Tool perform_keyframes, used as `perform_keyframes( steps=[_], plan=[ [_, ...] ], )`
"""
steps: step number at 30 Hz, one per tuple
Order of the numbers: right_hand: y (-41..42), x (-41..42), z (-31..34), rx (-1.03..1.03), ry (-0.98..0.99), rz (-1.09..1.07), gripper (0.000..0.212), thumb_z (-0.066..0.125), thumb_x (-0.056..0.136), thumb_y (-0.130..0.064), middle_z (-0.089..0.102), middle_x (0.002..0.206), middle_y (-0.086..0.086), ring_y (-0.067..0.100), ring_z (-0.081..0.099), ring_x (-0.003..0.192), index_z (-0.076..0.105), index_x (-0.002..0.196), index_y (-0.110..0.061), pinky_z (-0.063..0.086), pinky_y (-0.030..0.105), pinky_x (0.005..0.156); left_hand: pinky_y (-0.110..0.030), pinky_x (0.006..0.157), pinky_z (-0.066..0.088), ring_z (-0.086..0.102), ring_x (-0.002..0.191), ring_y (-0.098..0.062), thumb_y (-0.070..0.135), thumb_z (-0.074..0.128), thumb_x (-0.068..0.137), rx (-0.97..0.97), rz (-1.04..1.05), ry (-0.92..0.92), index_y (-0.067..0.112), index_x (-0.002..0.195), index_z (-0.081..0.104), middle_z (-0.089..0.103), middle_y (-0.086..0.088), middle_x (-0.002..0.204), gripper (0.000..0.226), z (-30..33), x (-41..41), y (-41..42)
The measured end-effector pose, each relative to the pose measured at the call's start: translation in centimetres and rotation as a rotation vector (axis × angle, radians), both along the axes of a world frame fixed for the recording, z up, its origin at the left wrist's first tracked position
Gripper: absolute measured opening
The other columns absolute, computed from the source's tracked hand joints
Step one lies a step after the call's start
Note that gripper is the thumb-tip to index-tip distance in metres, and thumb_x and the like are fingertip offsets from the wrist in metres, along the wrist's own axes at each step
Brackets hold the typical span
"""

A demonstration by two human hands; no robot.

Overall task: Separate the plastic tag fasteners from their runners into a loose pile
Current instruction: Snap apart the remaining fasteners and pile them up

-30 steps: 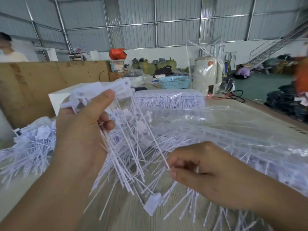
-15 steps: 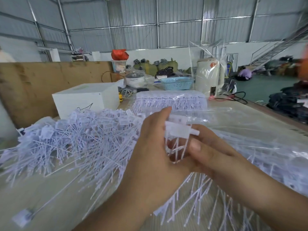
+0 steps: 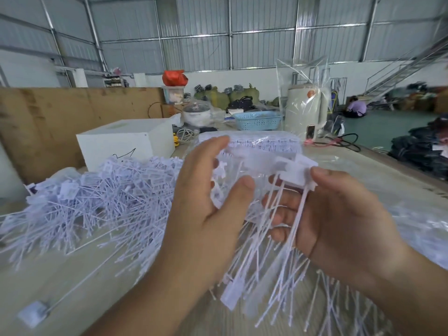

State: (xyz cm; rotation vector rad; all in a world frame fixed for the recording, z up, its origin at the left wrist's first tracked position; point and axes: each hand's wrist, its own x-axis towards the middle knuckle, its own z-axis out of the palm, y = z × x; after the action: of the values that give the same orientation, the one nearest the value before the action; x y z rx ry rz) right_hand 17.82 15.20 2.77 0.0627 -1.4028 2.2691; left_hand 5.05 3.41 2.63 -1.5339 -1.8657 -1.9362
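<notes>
Two hands meet at the centre of the frame on one strip of fasteners. The right hand pinches its end block between thumb and curled fingers, stems trailing down across the palm. The left hand curls loosely round the strip's other end, thumb raised toward it; whether it truly grips is hard to tell. These pieces look light, thin and springy, with stiff flat heads, so the heads or the runner bar are likely the place to hold, since stems would bend and slip. Left of the hands, the loose pile spreads over the table. Behind, an untouched bundle waits under clear plastic.
</notes>
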Motion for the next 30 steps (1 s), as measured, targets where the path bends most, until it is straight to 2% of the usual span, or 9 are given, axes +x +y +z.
perform_keyframes(
  steps=[6, 9, 13, 17, 20, 24, 26, 28, 30],
  plan=[
    [0.0, 0.2, 0.1, 0.021, -0.11, 0.08, 0.045, 0.052, 0.082, -0.045, 0.069, 0.089, 0.015, 0.024, 0.058, 0.068, 0.075, 0.102, -0.012, 0.052, 0.034, 0.061, -0.055, 0.107, 0.039, 0.06, 0.119, -0.016, 0.059, 0.067, 0.071, -0.177, -0.333, -0.446, 0.04, 0.135, 0.05, 0.063, 0.009, 0.131, 0.069, -0.3, -0.5, 1.0],
    [0.1, 0.5, 0.5, 0.072, -0.17, -0.002, 0.051, 0.056, 0.078, -0.051, 0.068, 0.092, 0.014, 0.023, 0.059, 0.071, 0.075, 0.107, -0.014, 0.051, 0.032, 0.059, -0.049, 0.095, 0.048, 0.065, 0.105, -0.027, 0.043, 0.059, 0.089, -0.123, -0.316, -0.606, 0.012, 0.121, 0.057, 0.061, -0.011, 0.133, 0.044, 0.3, -1.5, 1.8],
    [0.5, 0.9, 0.9, 0.008, -0.29, -0.212, 0.061, 0.072, 0.067, -0.054, 0.061, 0.089, 0.014, 0.023, 0.062, 0.065, 0.065, 0.109, -0.01, 0.05, 0.031, 0.048, -0.036, 0.067, 0.056, 0.069, 0.09, -0.019, 0.038, 0.069, 0.079, -0.016, -0.386, -0.536, 0.022, 0.089, 0.072, 0.073, -0.001, 0.1, 0.02, 0.0, -1.9, 0.8],
    [0.4, 1.0, 0.9, 0.004, -0.338, -0.267, 0.047, 0.069, 0.061, -0.057, 0.061, 0.082, 0.011, 0.025, 0.064, 0.066, 0.064, 0.09, -0.021, 0.053, 0.034, 0.05, -0.034, 0.071, 0.055, 0.066, 0.071, -0.012, 0.036, 0.067, 0.075, -0.026, -0.204, -0.441, 0.025, 0.071, 0.07, 0.069, 0.002, 0.083, 0.012, -0.2, -2.0, 0.8],
    [0.5, 0.8, 0.7, 0.033, -0.349, -0.254, 0.055, 0.071, 0.058, -0.06, 0.063, 0.081, 0.014, 0.028, 0.064, 0.074, 0.059, 0.086, -0.014, 0.056, 0.041, 0.064, -0.006, 0.057, 0.039, 0.052, 0.059, -0.004, 0.03, 0.068, 0.082, -0.022, 0.062, -0.204, 0.019, 0.069, 0.061, 0.058, 0.011, 0.065, 0.019, 0.0, -1.9, 0.4],
    [0.7, 0.5, 0.4, 0.096, -0.343, -0.367, 0.056, 0.076, 0.059, -0.062, 0.065, 0.096, 0.012, 0.024, 0.066, 0.092, 0.066, 0.094, -0.02, 0.051, 0.041, 0.088, -0.022, 0.082, 0.037, 0.06, 0.1, 0.006, 0.027, 0.061, 0.069, 0.055, 0.109, -0.194, 0.014, 0.061, 0.054, 0.068, 0.022, 0.102, 0.016, 0.9, -2.8, -0.3],
    [0.8, 0.5, 0.3, 0.082, -0.311, -0.4, 0.047, 0.078, 0.062, -0.059, 0.066, 0.099, 0.011, 0.027, 0.066, 0.098, 0.072, 0.092, -0.024, 0.05, 0.045, 0.094, -0.028, 0.082, 0.038, 0.062, 0.096, -0.002, 0.024, 0.062, 0.065, 0.049, 0.022, -0.182, 0.019, 0.052, 0.051, 0.069, 0.016, 0.097, 0.018, 1.1, -3.2, -0.5],
    [1.0, 0.5, 0.3, 0.044, -0.273, -0.419, 0.035, 0.082, 0.061, -0.053, 0.067, 0.093, 0.01, 0.027, 0.068, 0.088, 0.076, 0.083, -0.027, 0.055, 0.043, 0.083, -0.023, 0.067, 0.038, 0.055, 0.071, -0.009, 0.03, 0.066, 0.062, 0.036, -0.077, -0.148, 0.02, 0.05, 0.047, 0.058, 0.009, 0.07, 0.025, 1.3, -3.0, -0.7],
    [1.0, 0.6, 0.5, 0.026, -0.273, -0.45, 0.035, 0.078, 0.06, -0.051, 0.066, 0.083, 0.008, 0.022, 0.065, 0.068, 0.073, 0.083, -0.025, 0.054, 0.035, 0.061, -0.019, 0.065, 0.039, 0.052, 0.065, -0.02, 0.038, 0.067, 0.065, 0.033, -0.102, -0.107, 0.019, 0.052, 0.045, 0.05, -0.002, 0.062, 0.031, 1.0, -2.7, -0.7]
  ],
)
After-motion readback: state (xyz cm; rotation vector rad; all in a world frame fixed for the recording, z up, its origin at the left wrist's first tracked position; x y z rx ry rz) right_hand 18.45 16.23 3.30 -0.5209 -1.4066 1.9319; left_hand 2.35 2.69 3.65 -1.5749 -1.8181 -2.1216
